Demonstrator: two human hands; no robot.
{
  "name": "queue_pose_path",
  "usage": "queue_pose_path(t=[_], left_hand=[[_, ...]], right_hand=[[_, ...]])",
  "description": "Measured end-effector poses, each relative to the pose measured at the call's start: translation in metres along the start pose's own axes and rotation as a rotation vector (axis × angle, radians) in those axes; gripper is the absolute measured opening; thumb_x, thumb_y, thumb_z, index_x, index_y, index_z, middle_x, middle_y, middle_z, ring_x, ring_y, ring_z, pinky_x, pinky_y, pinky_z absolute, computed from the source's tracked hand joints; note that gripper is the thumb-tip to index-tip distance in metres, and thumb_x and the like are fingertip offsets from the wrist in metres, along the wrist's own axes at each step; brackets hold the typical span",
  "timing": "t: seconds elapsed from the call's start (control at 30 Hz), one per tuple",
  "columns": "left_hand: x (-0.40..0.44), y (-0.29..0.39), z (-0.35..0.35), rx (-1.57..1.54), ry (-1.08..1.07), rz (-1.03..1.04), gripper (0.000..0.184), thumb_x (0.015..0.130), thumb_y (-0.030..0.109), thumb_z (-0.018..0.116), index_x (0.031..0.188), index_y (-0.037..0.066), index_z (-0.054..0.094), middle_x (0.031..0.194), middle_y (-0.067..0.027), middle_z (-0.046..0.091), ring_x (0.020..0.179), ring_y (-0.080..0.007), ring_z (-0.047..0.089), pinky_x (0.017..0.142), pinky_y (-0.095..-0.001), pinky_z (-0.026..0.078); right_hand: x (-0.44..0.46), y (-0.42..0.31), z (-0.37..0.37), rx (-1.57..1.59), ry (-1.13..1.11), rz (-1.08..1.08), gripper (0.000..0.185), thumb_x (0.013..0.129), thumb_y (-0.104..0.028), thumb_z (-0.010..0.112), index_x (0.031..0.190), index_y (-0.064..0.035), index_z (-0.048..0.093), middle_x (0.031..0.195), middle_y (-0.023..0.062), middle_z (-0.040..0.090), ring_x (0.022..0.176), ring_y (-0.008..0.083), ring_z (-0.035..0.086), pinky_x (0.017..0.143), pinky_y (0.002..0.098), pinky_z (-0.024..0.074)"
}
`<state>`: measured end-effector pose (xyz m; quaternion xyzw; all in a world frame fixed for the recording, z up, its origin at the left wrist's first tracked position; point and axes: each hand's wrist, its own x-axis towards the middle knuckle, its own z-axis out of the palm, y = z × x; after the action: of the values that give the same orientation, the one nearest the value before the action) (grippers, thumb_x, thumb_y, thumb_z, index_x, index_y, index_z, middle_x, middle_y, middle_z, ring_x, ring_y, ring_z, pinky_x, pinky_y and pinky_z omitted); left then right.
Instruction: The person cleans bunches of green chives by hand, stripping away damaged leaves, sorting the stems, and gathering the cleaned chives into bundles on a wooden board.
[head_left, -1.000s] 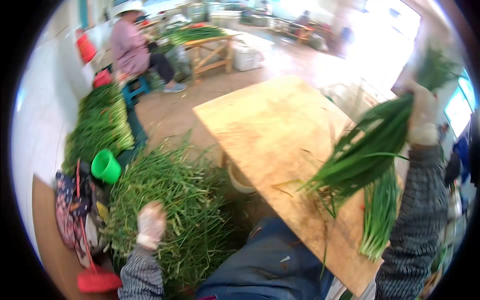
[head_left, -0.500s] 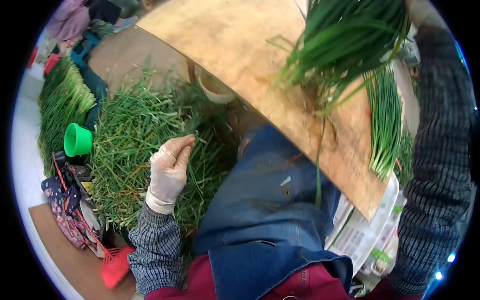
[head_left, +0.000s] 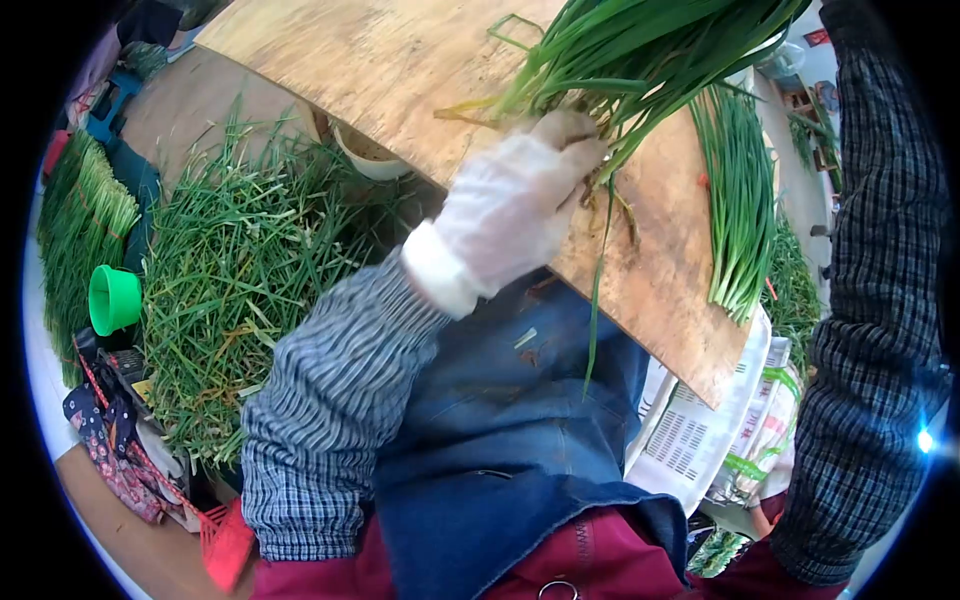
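Green bunch [head_left: 660, 50] (second bunch [head_left: 738, 200] near), wooden board [head_left: 400, 70], leaf heap [head_left: 240, 270], cup [head_left: 117, 300]

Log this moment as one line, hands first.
left hand: gloved, at root end of green bunch | right hand: out of view | wooden board: second bunch lying on it

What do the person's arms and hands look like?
The left hand wears a thin, whitish glove with a thick white band at the wrist. The left sleeve is crinkly, with small dark and white checks. The right sleeve is crinkly and checked too, but looks darker. Dark red cloth peeks out beyond both sleeves. The right hand isn't in view.
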<state>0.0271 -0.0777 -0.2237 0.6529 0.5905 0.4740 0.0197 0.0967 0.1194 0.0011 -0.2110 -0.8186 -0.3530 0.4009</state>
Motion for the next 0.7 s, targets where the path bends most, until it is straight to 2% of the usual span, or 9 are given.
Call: queue_pose_path(t=[0.1, 0.13, 0.2, 0.3, 0.4, 0.43, 0.53, 0.57, 0.7], left_hand=[[0.025, -0.036, 0.019, 0.195, -0.092, -0.228, 0.038, 0.079, 0.011, 0.055, 0.115, 0.001, 0.051, 0.107, -0.0165, 0.056, 0.101, -0.0303, 0.055, 0.084, -0.0373, 0.045], [0.032, -0.052, 0.016, 0.152, -0.077, -0.322, 0.042, 0.079, 0.014, 0.056, 0.117, -0.001, 0.048, 0.111, -0.0198, 0.054, 0.102, -0.0316, 0.054, 0.085, -0.0381, 0.045], [0.039, -0.064, 0.005, 0.203, -0.007, -0.277, 0.039, 0.079, 0.015, 0.057, 0.113, -0.002, 0.051, 0.099, -0.0211, 0.06, 0.091, -0.0314, 0.059, 0.079, -0.0369, 0.048], [0.041, -0.04, 0.004, 0.108, -0.084, -0.472, 0.033, 0.079, 0.014, 0.058, 0.108, -0.003, 0.056, 0.088, -0.0199, 0.063, 0.079, -0.0312, 0.062, 0.074, -0.0342, 0.05], [0.035, -0.026, 0.028, 0.029, 0.101, -0.331, 0.024, 0.079, 0.011, 0.057, 0.097, -0.005, 0.06, 0.08, -0.0185, 0.064, 0.071, -0.0299, 0.063, 0.068, -0.0323, 0.051], [0.04, -0.023, 0.036, -0.047, 0.049, -0.412, 0.023, 0.078, 0.013, 0.058, 0.09, -0.006, 0.061, 0.081, -0.0207, 0.062, 0.074, -0.0322, 0.061, 0.068, -0.035, 0.049], [0.054, -0.02, 0.055, 0.001, 0.097, -0.484, 0.025, 0.076, 0.017, 0.059, 0.086, -0.006, 0.061, 0.081, -0.0224, 0.06, 0.076, -0.0351, 0.06, 0.068, -0.0377, 0.047], [0.057, -0.027, 0.062, -0.01, 0.118, -0.482, 0.025, 0.075, 0.022, 0.06, 0.088, 0.001, 0.062, 0.087, -0.017, 0.061, 0.08, -0.034, 0.059, 0.071, -0.0407, 0.047], [0.063, -0.033, 0.07, -0.272, 0.215, -0.462, 0.028, 0.076, 0.022, 0.06, 0.091, -0.002, 0.063, 0.087, -0.0187, 0.06, 0.081, -0.0338, 0.059, 0.072, -0.0389, 0.047]], right_hand=[[-0.005, 0.003, 0.001, 0.001, -0.007, 0.002, 0.024, 0.084, -0.013, 0.047, 0.103, -0.0006, 0.056, 0.099, 0.0156, 0.057, 0.092, 0.0274, 0.054, 0.082, 0.0336, 0.0403], [-0.006, 0.004, 0.002, -0.003, -0.007, 0.007, 0.023, 0.084, -0.012, 0.047, 0.102, -0.0006, 0.056, 0.099, 0.0157, 0.057, 0.092, 0.0275, 0.055, 0.082, 0.0336, 0.0405], [-0.003, 0.007, 0.005, -0.003, -0.012, 0.008, 0.023, 0.084, -0.012, 0.047, 0.101, -0.0008, 0.056, 0.098, 0.0158, 0.058, 0.091, 0.0277, 0.055, 0.081, 0.0337, 0.0408], [-0.005, 0.006, 0.004, -0.008, -0.003, 0.012, 0.022, 0.084, -0.012, 0.048, 0.1, -0.001, 0.057, 0.097, 0.016, 0.058, 0.09, 0.0279, 0.055, 0.08, 0.0338, 0.0413], [-0.005, 0.008, 0.004, -0.017, -0.005, 0.023, 0.021, 0.083, -0.012, 0.048, 0.099, -0.0012, 0.057, 0.095, 0.0163, 0.058, 0.089, 0.0281, 0.055, 0.079, 0.0339, 0.0417], [-0.007, 0.006, 0.002, -0.019, 0.002, 0.022, 0.021, 0.083, -0.012, 0.049, 0.099, -0.0012, 0.057, 0.095, 0.0164, 0.058, 0.089, 0.0282, 0.056, 0.079, 0.0339, 0.0419], [-0.009, 0.001, -0.003, -0.01, 0.006, 0.026, 0.02, 0.083, -0.011, 0.049, 0.098, -0.0014, 0.057, 0.094, 0.0166, 0.058, 0.088, 0.0284, 0.056, 0.078, 0.034, 0.0423], [-0.009, 0.001, -0.003, -0.01, 0.008, 0.027, 0.019, 0.083, -0.011, 0.049, 0.097, -0.0015, 0.057, 0.093, 0.0167, 0.058, 0.088, 0.0285, 0.056, 0.078, 0.034, 0.0425], [-0.006, 0.002, -0.004, -0.011, 0.02, 0.027, 0.018, 0.082, -0.011, 0.05, 0.096, -0.0017, 0.058, 0.092, 0.017, 0.059, 0.087, 0.0288, 0.056, 0.077, 0.0342, 0.0431]])
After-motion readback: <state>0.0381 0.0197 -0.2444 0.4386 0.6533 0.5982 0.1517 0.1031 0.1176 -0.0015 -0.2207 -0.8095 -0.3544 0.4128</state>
